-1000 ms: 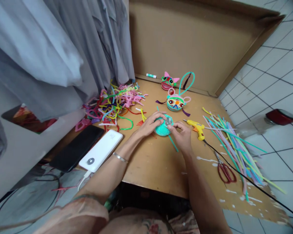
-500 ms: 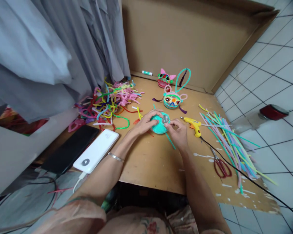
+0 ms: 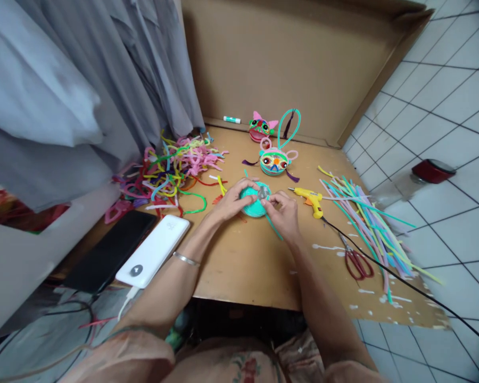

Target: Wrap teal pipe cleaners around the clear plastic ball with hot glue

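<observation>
Between my hands is a round turquoise piece [image 3: 254, 209] that looks coiled from pipe cleaners, with a greyish patch on its upper right. My left hand [image 3: 234, 201] grips it from the left, fingers curled over the far rim and thumb on top. At the grey patch, the thumb and fingers of my right hand [image 3: 282, 213] are pinched together against the piece; whatever is between those fingertips is hidden. A loose turquoise pipe cleaner [image 3: 274, 229] sticks out beneath my right hand. Just beyond stands a finished-looking animal face [image 3: 274, 162] with pink ring ears and purple tassels.
Right of my hands lie a yellow glue gun [image 3: 309, 199], red-handled scissors [image 3: 358, 264] and straight pipe cleaners [image 3: 363, 223]. Tangled pipe cleaners [image 3: 171, 170], a white power bank [image 3: 154, 250] and a black phone-like slab [image 3: 109, 250] are left. Behind are another face [image 3: 261, 127] and a glue stick [image 3: 232, 119].
The whole view has shifted slightly, so the table things appear a little further left. Both hands stay on the turquoise piece, the left thumb now nearer the grey patch.
</observation>
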A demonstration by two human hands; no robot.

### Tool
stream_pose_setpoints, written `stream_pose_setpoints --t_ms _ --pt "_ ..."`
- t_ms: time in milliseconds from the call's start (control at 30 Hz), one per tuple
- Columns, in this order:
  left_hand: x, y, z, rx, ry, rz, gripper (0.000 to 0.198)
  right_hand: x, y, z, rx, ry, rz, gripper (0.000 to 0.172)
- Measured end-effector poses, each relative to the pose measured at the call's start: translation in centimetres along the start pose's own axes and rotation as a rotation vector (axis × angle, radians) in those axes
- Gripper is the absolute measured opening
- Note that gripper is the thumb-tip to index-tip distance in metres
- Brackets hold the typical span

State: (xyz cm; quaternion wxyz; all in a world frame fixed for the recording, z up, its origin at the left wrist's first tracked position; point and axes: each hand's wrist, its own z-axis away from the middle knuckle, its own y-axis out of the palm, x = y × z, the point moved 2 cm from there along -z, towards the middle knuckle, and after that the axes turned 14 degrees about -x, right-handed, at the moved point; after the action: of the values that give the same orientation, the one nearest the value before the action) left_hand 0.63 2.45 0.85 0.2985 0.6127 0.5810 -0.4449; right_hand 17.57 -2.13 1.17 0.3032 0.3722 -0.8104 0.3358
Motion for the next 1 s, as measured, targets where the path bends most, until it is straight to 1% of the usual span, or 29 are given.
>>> stream_pose_setpoints --t_ms 133,233,433,533,700,800,1000 --pt "0.3 0.1 0.0 -0.028 0.008 -0.022 0.029 0.1 0.1 0.0 0.006 0.009 0.014 0.018" --pt "0.8 0.1 0.0 -0.054 0.006 -0.003 0.031 0.2 0.0 -0.2 0.007 0.028 -0.024 0.017" --pt "1.5 -0.1 -0.1 -0.066 -0.024 -0.003 0.034 0.3 -0.5 -0.7 0.089 0.098 -0.163 0.015" --pt "1.4 -0.1 -0.2 -0.068 -0.019 0.011 0.032 0.2 -0.6 -0.8 0.075 0.120 -0.175 0.014" --pt "1.3 -0.1 -0.2 -0.061 -0.018 0.026 0.032 -0.4 -0.1 -0.7 0.014 0.156 -0.197 0.016" --pt "1.4 -0.1 -0.3 -0.062 -0.015 0.023 0.033 -0.6 0.1 -0.6 0.012 0.179 -0.197 0.015" --pt "1.5 -0.3 -0.4 -0.053 -0.021 0.019 0.030 -0.5 0.1 -0.6 0.009 0.168 -0.204 0.015"
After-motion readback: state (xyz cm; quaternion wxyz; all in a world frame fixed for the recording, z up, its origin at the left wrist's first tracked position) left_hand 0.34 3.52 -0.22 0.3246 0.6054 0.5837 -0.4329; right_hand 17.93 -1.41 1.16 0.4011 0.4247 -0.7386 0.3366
